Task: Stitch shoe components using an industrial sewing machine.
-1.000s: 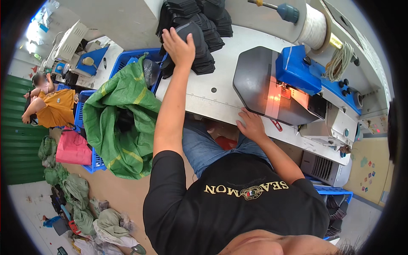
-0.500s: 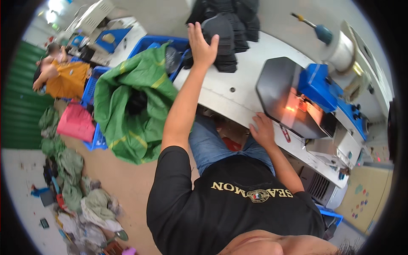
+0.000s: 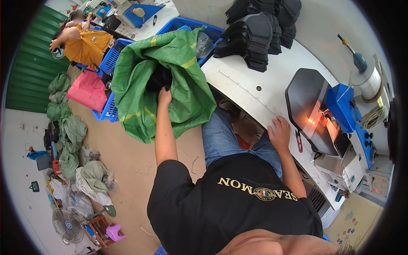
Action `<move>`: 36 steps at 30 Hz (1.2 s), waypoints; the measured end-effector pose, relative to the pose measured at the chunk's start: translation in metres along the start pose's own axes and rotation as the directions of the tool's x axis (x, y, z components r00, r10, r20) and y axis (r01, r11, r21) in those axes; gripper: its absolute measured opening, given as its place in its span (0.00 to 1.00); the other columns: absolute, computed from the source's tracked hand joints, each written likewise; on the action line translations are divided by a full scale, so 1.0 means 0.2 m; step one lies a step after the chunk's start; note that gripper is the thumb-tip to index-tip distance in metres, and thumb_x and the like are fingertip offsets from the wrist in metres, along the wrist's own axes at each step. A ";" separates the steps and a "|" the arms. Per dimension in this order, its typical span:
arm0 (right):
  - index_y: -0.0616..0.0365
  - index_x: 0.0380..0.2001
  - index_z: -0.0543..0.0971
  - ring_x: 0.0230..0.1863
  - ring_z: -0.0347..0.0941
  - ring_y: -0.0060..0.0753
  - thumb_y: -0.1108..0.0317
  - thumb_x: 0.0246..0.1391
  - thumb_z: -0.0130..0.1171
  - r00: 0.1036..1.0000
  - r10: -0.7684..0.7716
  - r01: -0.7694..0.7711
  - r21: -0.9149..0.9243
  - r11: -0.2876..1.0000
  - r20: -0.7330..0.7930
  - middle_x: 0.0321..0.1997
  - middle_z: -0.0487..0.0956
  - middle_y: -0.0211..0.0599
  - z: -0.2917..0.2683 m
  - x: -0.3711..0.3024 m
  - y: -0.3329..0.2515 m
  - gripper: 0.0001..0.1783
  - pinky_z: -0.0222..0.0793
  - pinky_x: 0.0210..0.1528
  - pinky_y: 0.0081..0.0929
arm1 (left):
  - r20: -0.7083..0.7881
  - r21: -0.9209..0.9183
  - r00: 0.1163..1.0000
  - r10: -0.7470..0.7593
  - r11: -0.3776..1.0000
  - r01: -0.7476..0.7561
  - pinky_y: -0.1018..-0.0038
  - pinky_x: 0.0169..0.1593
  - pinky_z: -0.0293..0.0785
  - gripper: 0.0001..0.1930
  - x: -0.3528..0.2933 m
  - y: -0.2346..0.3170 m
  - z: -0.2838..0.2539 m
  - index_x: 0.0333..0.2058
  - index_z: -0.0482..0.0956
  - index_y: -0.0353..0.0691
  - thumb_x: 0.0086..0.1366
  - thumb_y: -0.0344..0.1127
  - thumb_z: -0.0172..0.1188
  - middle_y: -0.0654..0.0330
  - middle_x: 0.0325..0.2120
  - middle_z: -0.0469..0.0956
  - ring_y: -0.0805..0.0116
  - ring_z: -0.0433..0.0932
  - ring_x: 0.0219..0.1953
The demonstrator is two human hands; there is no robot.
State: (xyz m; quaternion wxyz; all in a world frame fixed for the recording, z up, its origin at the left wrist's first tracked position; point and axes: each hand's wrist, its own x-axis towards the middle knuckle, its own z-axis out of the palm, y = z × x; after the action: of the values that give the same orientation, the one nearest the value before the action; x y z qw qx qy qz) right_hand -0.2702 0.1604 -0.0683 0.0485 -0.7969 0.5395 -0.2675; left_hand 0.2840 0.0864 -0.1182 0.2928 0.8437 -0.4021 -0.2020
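Observation:
My left hand [image 3: 165,96] reaches into the mouth of a green woven sack [image 3: 191,91] with yellow stripes. Its fingers close on a black cloth piece [image 3: 159,79] inside; the fingertips are partly hidden in the dark opening. On the front edge of the white sewing table [image 3: 238,91] my right hand [image 3: 279,132] rests open, palm down, fingers loosely bent. Stacks of black curved fabric panels [image 3: 256,36] lie on the table's far left end. Red thread snips [image 3: 299,142] lie just right of my right hand.
A blue and grey sewing machine [image 3: 342,106] with a lit dark plate [image 3: 304,100] stands at the right beside a white thread cone [image 3: 369,80]. Blue baskets [image 3: 170,26] flank the sack. A person in orange [image 3: 85,46] sits far left. Cloth heaps and a fan [image 3: 68,224] line the left wall.
My left hand has come away from the black panel stacks and down into the green sack. The view has swung left. My right hand stays at the table edge.

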 end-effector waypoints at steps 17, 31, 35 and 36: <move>0.59 0.40 0.75 0.54 0.68 0.46 0.66 0.45 0.62 0.999 0.015 -0.015 0.006 1.000 -0.029 0.50 0.73 0.41 0.00 0.00 -0.01 0.17 0.61 0.57 0.41 | -0.157 0.061 0.981 -0.113 0.990 0.124 0.58 0.58 0.65 0.40 0.51 0.28 0.15 0.58 0.64 0.35 0.55 0.60 0.57 0.37 0.55 0.68 0.40 0.65 0.59; 0.58 0.40 0.76 0.55 0.68 0.45 0.66 0.46 0.62 1.000 0.000 0.000 0.001 1.000 -0.029 0.50 0.73 0.42 0.00 0.00 -0.02 0.17 0.60 0.57 0.41 | -0.158 -0.302 0.987 0.015 0.951 -0.063 0.61 0.55 0.69 0.40 0.50 0.56 0.42 0.57 0.62 0.33 0.57 0.60 0.57 0.41 0.55 0.68 0.45 0.69 0.56; 0.58 0.41 0.76 0.55 0.67 0.45 0.66 0.46 0.62 0.999 0.010 -0.009 0.003 1.000 -0.034 0.51 0.73 0.42 0.01 0.00 -0.02 0.17 0.60 0.57 0.41 | -0.169 -0.092 0.910 0.378 0.913 -0.397 0.61 0.55 0.68 0.30 0.46 0.49 0.22 0.55 0.68 0.37 0.61 0.53 0.54 0.41 0.55 0.69 0.46 0.69 0.57; 0.58 0.41 0.75 0.55 0.67 0.45 0.66 0.46 0.62 0.999 0.003 -0.003 0.002 1.000 -0.033 0.51 0.73 0.42 0.01 -0.01 -0.02 0.17 0.60 0.57 0.41 | -0.194 -0.108 0.906 0.377 0.909 -0.402 0.61 0.55 0.68 0.27 0.45 0.44 0.17 0.54 0.70 0.38 0.62 0.51 0.54 0.41 0.55 0.69 0.46 0.69 0.57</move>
State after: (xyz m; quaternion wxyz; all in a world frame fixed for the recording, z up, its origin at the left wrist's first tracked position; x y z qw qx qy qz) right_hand -0.2668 0.1626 -0.0689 0.0408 -0.7915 0.5412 -0.2812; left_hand 0.2686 -0.0405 -0.0946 0.4211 0.7365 -0.5205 -0.0958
